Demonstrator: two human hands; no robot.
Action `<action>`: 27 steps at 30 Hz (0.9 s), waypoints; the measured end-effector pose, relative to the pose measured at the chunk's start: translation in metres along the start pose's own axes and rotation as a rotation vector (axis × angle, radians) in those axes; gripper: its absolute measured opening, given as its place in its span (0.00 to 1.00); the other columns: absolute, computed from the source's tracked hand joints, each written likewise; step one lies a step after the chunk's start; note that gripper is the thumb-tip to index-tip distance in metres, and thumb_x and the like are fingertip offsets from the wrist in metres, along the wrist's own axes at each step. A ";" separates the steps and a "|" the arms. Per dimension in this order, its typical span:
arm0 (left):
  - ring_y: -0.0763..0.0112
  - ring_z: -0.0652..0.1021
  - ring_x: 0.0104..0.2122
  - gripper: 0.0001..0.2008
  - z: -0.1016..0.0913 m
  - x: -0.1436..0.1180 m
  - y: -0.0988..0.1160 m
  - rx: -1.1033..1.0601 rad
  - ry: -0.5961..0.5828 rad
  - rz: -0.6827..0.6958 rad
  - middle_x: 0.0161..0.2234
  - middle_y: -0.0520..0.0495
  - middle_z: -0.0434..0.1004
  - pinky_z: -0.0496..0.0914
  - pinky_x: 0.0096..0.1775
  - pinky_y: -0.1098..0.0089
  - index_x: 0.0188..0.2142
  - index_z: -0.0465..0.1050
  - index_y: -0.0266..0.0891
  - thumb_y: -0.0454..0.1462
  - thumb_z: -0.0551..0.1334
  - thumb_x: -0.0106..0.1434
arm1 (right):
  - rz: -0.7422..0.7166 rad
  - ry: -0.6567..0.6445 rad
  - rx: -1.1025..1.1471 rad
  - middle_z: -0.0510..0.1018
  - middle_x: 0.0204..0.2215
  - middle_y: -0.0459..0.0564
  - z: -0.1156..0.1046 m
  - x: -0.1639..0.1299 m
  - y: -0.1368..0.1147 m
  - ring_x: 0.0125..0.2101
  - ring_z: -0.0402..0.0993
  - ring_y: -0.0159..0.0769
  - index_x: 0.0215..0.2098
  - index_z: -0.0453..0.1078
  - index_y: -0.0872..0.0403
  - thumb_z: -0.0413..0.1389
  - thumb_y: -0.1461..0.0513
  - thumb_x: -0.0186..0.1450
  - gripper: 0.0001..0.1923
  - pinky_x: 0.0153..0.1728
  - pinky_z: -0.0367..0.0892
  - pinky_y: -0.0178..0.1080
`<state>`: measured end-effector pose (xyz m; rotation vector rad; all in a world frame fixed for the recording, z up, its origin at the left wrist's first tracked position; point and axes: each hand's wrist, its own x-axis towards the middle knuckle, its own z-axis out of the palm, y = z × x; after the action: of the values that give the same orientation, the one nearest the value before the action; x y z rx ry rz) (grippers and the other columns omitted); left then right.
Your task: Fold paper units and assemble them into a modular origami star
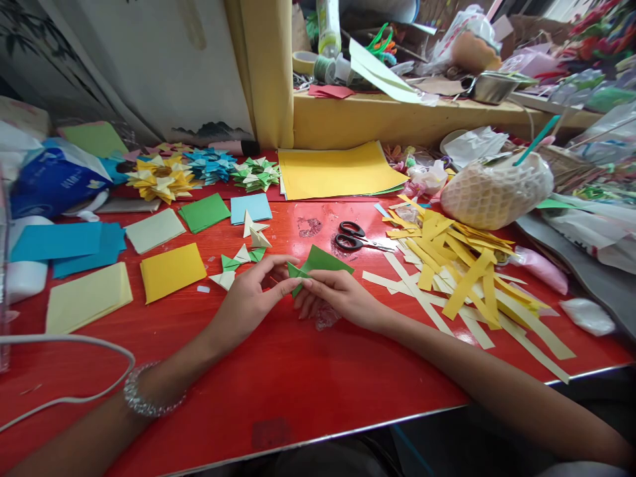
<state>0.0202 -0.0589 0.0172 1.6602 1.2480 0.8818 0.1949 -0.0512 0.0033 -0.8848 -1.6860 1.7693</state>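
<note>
A green paper piece (320, 262), partly folded, is held just above the red table (278, 371) at its middle. My left hand (253, 295) pinches its left corner between thumb and fingers. My right hand (332, 298) grips its lower edge from the right, fingertips meeting those of the left. Small folded green and cream triangles (246, 255) lie just left of my left hand. Black-handled scissors (355, 238) rest on the table behind the paper.
Paper squares lie at left: yellow (171, 270), cream (89, 298), blue (62, 242), green (203, 212). Folded paper stars (161, 177) sit at the back. Yellow and cream strips (462, 271) cover the right. A netted round object (497, 191) and a white cable (74, 371) lie nearby.
</note>
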 end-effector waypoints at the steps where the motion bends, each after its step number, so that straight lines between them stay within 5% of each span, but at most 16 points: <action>1: 0.71 0.71 0.33 0.14 0.000 0.000 0.000 -0.018 -0.007 -0.006 0.31 0.51 0.69 0.65 0.34 0.74 0.43 0.67 0.42 0.42 0.58 0.57 | -0.008 0.006 0.018 0.73 0.25 0.49 0.000 0.001 0.001 0.24 0.72 0.29 0.31 0.65 0.58 0.44 0.53 0.64 0.17 0.27 0.68 0.32; 8: 0.73 0.69 0.31 0.16 -0.001 0.002 -0.002 -0.084 0.018 -0.057 0.29 0.53 0.66 0.65 0.34 0.74 0.46 0.67 0.43 0.41 0.58 0.57 | -0.014 0.117 0.124 0.72 0.24 0.46 -0.001 0.004 -0.001 0.22 0.72 0.28 0.32 0.63 0.57 0.45 0.55 0.64 0.14 0.25 0.68 0.32; 15: 0.71 0.71 0.33 0.15 -0.001 0.003 -0.004 -0.099 0.119 -0.029 0.32 0.51 0.69 0.66 0.35 0.73 0.44 0.66 0.42 0.42 0.57 0.58 | -0.041 0.081 0.119 0.72 0.25 0.46 -0.003 0.004 0.001 0.23 0.72 0.27 0.31 0.63 0.57 0.48 0.58 0.63 0.09 0.25 0.68 0.31; 22: 0.68 0.73 0.34 0.14 -0.001 0.000 -0.002 0.058 0.085 -0.037 0.34 0.49 0.75 0.67 0.38 0.70 0.39 0.71 0.42 0.45 0.57 0.57 | -0.069 0.151 0.118 0.71 0.24 0.45 -0.001 0.004 0.003 0.22 0.71 0.27 0.32 0.63 0.56 0.48 0.57 0.63 0.10 0.24 0.68 0.31; 27: 0.70 0.74 0.31 0.12 -0.002 0.004 -0.008 -0.109 0.079 -0.102 0.31 0.50 0.74 0.68 0.35 0.70 0.36 0.71 0.39 0.44 0.59 0.55 | -0.046 0.128 0.120 0.72 0.27 0.47 -0.001 0.003 0.002 0.24 0.72 0.28 0.33 0.64 0.57 0.48 0.55 0.63 0.12 0.27 0.69 0.33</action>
<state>0.0170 -0.0533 0.0108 1.4756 1.3028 0.9434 0.1933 -0.0483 0.0013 -0.8801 -1.4920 1.7257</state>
